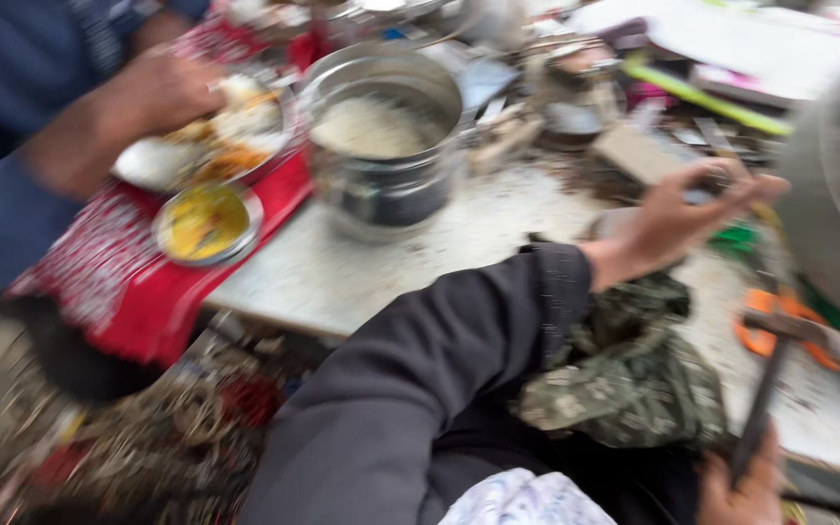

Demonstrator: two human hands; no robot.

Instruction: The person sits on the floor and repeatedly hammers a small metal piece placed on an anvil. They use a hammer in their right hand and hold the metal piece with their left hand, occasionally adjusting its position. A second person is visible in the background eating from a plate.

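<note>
Over the grey worktop (391,272), my left arm in its dark sleeve (420,389) stretches up and away from me, wrist bent a little, so that my left hand (678,219) hangs out past the far edge of a crumpled camouflage cloth (624,379) lying just under my forearm. The fingers of that hand are curled in and pinched around a small flat thing at the tips; the blur keeps me from telling what it is. Down by my lap my right hand (746,486) is closed around the lower end of a hammer's dark handle (765,408), which slants up and away from it to the metal head (799,326), resting above an orange object (765,335) on the worktop. Well to the left of my left hand stands a steel pot (386,136) with pale rice in it, and beyond that a red patterned cloth (138,272) carries a small steel bowl of yellow curry (206,224). Above the bowl another person's hand (162,92), coming from a blue sleeve (12,117), grips the rim of a plate of food (206,146). To the right of my left hand a big curved grey metal rim (823,194) fills the edge of the view, and scraps and clutter lie behind my fingertips.
</note>
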